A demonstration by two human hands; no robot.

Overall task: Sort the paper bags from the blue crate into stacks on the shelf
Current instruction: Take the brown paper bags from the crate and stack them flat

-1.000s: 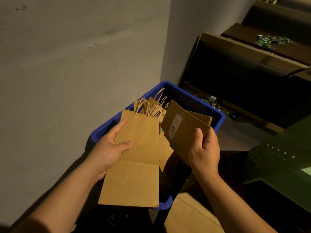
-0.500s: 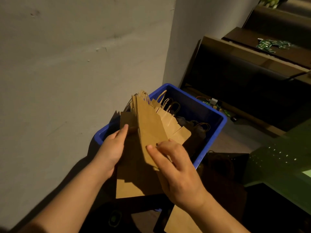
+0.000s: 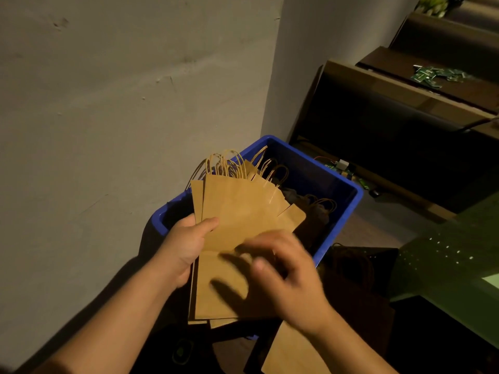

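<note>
Plaster wall point(image 3: 108, 117) on the left. Dark shelf point(image 3: 405, 109) at right, green chips point(image 3: 432, 75) scattered on an upper board. Blue crate point(image 3: 348, 195) below, dark bags inside. Fanned stack of brown paper bags point(image 3: 237, 211) over the crate, gripped at its left edge by left hand point(image 3: 186, 247), thumb on top. Right hand point(image 3: 286, 279) blurred, fingers spread on the stack's lower part; grip impossible to tell.
</note>
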